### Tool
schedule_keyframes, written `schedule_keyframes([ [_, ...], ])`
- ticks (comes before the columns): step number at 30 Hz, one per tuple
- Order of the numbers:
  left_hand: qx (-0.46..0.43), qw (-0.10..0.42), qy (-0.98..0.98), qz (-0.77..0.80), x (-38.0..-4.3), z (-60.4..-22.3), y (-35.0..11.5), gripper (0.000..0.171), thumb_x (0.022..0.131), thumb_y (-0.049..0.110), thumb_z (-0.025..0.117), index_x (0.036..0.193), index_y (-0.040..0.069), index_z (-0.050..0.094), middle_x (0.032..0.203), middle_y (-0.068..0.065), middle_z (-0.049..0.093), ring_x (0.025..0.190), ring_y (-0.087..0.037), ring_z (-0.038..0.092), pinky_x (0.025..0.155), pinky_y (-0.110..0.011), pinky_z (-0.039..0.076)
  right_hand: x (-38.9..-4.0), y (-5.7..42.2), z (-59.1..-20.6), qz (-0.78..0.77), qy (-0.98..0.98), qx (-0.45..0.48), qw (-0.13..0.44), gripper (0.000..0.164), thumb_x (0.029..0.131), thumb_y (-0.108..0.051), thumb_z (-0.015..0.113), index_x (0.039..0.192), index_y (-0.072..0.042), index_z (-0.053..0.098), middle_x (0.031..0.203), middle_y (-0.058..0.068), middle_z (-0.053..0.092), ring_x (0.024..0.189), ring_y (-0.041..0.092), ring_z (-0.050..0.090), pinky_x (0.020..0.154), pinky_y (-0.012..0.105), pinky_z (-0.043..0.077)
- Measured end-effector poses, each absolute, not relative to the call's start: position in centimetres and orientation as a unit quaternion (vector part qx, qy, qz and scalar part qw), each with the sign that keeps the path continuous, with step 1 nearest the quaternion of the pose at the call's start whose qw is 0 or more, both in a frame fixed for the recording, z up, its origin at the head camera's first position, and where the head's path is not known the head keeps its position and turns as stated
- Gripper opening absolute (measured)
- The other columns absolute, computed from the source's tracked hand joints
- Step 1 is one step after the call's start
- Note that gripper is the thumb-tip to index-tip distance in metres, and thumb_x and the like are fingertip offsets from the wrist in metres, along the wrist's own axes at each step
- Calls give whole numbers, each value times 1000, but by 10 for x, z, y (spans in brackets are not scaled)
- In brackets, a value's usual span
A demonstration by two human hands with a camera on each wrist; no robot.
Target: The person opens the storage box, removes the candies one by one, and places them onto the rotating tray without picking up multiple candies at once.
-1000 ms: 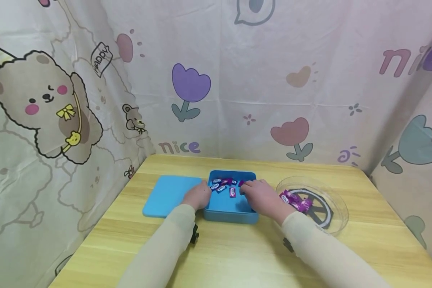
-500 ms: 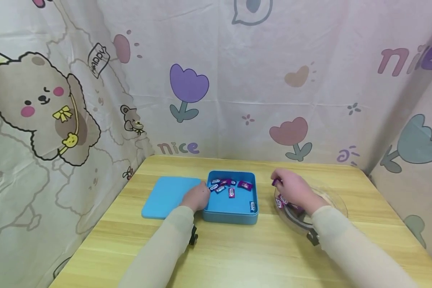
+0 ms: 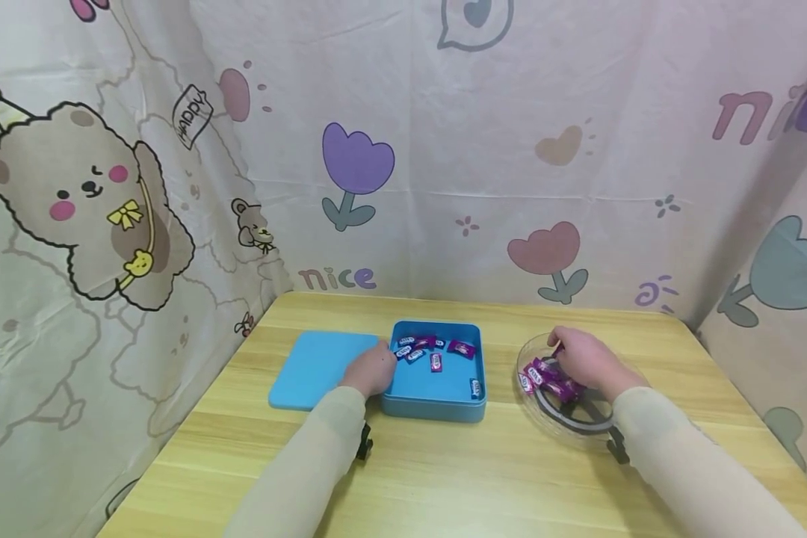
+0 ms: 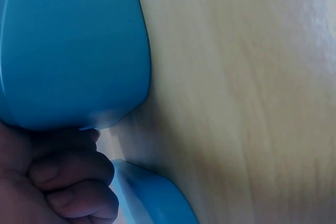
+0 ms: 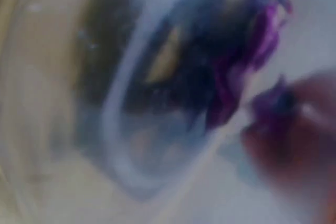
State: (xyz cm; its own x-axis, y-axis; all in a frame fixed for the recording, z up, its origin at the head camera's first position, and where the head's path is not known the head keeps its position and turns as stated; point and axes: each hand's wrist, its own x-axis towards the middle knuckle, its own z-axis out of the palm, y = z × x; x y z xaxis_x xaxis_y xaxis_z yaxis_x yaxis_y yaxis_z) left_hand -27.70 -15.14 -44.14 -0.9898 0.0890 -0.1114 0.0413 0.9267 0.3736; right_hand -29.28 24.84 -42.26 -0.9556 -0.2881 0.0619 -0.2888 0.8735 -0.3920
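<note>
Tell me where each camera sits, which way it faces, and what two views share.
Head: worn on the head, facing forward and down over the table; shows the left hand, right hand and both sleeves.
Left wrist: worn there, facing the outer wall of the blue box and the table; that hand's curled fingers show.
Right wrist: worn there, facing into the clear bowl; fingertips show, pinching a purple packet.
Shared: head and right wrist both show the clear bowl and its purple packets.

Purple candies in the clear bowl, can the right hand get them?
Probably yes: the right hand is right beside the purple candies and the clear bowl is uncovered, though the fingers seem to pinch one purple wrapper.
</note>
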Motion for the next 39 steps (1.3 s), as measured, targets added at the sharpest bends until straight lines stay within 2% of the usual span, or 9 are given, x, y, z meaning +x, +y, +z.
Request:
schedule_keyframes([
  [5,31,65,978,194,-277,-442,-151,50,109,23,33,149,-7,39,148,-20,49,118,-30,57,105,-53,44,-294,250,-429,195,-969,149,-23,30,90,3,56,119,1,60,103,16,67,91,30,64,85,54,53],
  [10,34,62,978,194,-278,-442,-150,53,109,22,32,152,-8,35,153,-21,44,133,-34,50,108,-54,41,-293,251,-431,192,-969,154,-35,28,93,1,56,120,3,61,105,19,67,92,31,64,86,56,53],
  [17,29,63,978,198,-278,-443,-151,52,109,23,33,151,-8,36,151,-20,46,125,-31,54,107,-54,42,-293,253,-440,188,-967,166,-38,33,90,-1,59,123,5,62,107,19,68,93,30,65,89,58,51],
  [25,22,66,974,215,-278,-444,-151,53,109,25,31,152,-7,35,151,-20,47,126,-31,53,108,-54,41,-289,252,-438,160,-972,171,-15,34,89,-8,62,122,2,66,113,23,64,99,38,62,92,62,48],
  [30,26,61,974,215,-278,-444,-152,53,109,24,31,152,-7,35,151,-20,46,128,-32,53,108,-54,41,-287,245,-431,153,-972,177,27,35,89,-14,66,123,-2,67,119,24,62,108,46,60,94,64,46],
  [34,17,64,972,224,-277,-443,-153,54,109,26,30,153,-6,33,153,-20,45,132,-33,50,109,-55,39,-285,234,-422,152,-968,194,52,37,89,-17,66,124,-4,67,120,22,63,111,46,59,97,63,45],
  [39,11,64,971,229,-276,-443,-153,55,109,26,30,153,-6,33,152,-20,46,131,-33,51,109,-55,39,-280,214,-411,154,-962,221,52,37,89,-16,65,125,-5,67,121,18,63,115,45,57,101,63,42],
])
